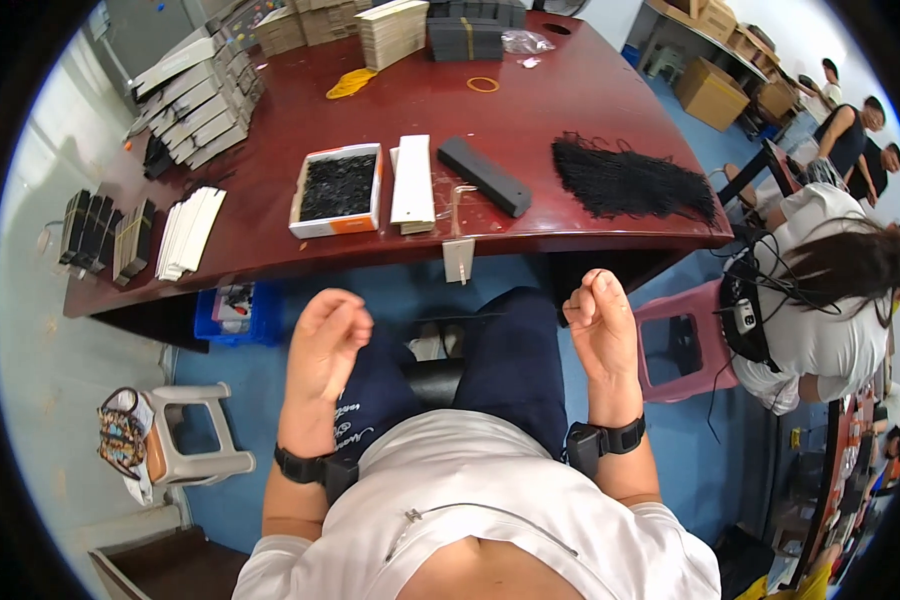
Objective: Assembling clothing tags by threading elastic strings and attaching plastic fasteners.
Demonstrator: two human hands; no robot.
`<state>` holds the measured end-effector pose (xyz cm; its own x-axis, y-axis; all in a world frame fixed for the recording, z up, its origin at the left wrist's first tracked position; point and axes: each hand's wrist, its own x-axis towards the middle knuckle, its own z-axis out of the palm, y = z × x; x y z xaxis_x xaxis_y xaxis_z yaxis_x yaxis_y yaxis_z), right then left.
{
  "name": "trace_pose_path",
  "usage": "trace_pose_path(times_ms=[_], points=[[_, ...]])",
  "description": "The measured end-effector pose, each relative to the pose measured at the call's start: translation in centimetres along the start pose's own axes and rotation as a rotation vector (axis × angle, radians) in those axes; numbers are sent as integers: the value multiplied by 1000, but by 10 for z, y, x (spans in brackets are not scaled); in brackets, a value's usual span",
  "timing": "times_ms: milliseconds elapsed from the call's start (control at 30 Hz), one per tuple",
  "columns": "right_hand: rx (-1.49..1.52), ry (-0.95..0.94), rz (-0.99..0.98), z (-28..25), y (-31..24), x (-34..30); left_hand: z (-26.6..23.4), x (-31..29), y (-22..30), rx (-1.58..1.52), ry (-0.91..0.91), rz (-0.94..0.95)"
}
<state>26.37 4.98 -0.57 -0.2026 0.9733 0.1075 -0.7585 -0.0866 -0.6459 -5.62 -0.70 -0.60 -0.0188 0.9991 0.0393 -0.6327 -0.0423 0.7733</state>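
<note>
My left hand [331,335] is raised over my lap with its fingers curled in, thumb against the fingers. Level with it, my right hand [602,325] pinches thumb and forefinger together. Whatever either pinch holds is too small to make out. A faint dark line crosses between the hands; whether it is a cord in them, I cannot tell. Beyond them on the red table lie a shallow box [337,190] of small black pieces, a stack of white strips [413,185], a dark grey bar [484,178] and a bundle of black cords [630,180]. Neither hand touches these.
A small bracket [459,261] hangs at the table's front edge [390,250]. White strips [188,232] and banded bundles [133,240] lie at the left, under a tall pile [200,100]. Yellow rubber bands [351,83] lie farther back. A person sits at right beside a pink stool [685,340].
</note>
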Motion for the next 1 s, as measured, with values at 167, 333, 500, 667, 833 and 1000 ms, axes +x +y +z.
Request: trace_pose_path(times_ms=[167,333,500,667,833,1000], points=[[-403,-167,135,50,33,-6,59,16,-12,371,-183,-138],[-446,-248,158,63,48,0,68,18,-31,299,-164,-63],[-453,-224,162,61,53,-1,63,15,-37,249,-177,-47],[-449,-189,179,63,57,-1,60,17,-48,113,-202,-26],[-460,-171,199,61,59,-1,59,17,-50,54,-217,-103],[-429,-153,235,60,60,-1,60,15,-49,64,-217,-113]])
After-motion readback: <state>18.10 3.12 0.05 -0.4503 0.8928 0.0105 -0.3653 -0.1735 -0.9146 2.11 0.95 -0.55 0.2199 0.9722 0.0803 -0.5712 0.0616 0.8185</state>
